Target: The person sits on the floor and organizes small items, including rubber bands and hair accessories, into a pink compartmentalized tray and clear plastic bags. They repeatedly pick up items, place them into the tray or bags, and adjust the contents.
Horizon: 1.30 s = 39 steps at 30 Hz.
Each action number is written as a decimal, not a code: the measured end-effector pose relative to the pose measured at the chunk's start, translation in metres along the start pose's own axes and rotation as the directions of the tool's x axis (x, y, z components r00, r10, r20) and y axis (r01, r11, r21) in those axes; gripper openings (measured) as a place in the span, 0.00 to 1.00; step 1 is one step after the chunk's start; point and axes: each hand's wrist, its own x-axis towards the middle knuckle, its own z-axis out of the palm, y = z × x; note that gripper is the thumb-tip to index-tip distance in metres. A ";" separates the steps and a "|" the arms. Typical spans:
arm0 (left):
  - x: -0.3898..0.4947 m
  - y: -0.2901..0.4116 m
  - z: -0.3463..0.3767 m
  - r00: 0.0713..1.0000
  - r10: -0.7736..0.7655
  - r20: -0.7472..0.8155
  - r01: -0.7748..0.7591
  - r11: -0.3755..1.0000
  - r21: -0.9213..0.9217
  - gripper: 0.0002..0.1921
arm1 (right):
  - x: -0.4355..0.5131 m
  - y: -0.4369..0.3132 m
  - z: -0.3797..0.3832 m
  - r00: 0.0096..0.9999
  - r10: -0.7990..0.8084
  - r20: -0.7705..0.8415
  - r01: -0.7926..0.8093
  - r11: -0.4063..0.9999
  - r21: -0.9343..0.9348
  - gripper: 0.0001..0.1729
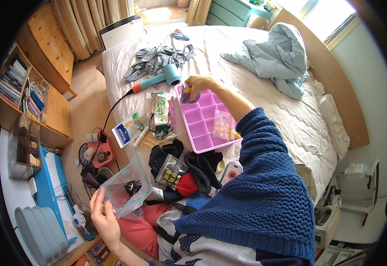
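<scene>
My right hand [196, 85] grips a small dark packet [189, 96] above the far left compartment of a pink divided tray [198, 116] on the bed. With my left hand [105, 212], low at the left, I hold up a clear zip bag [130, 193] by its side; its mouth gapes and some dark cords show in or behind it. A small clear bag of yellow round pieces [172, 171] lies near my lap on dark clothing [177, 151]. Another clear sheet or bag with yellow dots [222, 124] rests over the tray's near right compartments.
A blue hair dryer [170, 74] with a black cord lies left of the tray, near crumpled grey cloth [157, 61]. Plastic packages [162, 113] and a white tube [141, 137] are beside the tray. A phone [231, 173] lies near my lap. A duvet [280, 60] is heaped farther off.
</scene>
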 end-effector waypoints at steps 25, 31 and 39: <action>0.003 0.004 0.009 0.999 -0.028 0.018 0.028 0.999 0.028 0.19 | -0.010 0.131 0.021 0.847 0.397 -0.354 -0.419 0.908 0.013 0.16; 0.006 0.002 0.011 1.000 -0.008 0.017 0.007 1.000 0.019 0.19 | -0.012 0.133 0.010 0.863 0.410 -0.295 -0.412 0.909 0.059 0.18; 0.006 0.002 0.010 1.000 -0.020 0.025 0.019 1.000 0.022 0.19 | -0.009 0.127 0.012 0.898 0.196 -0.395 -0.289 0.938 -0.191 0.14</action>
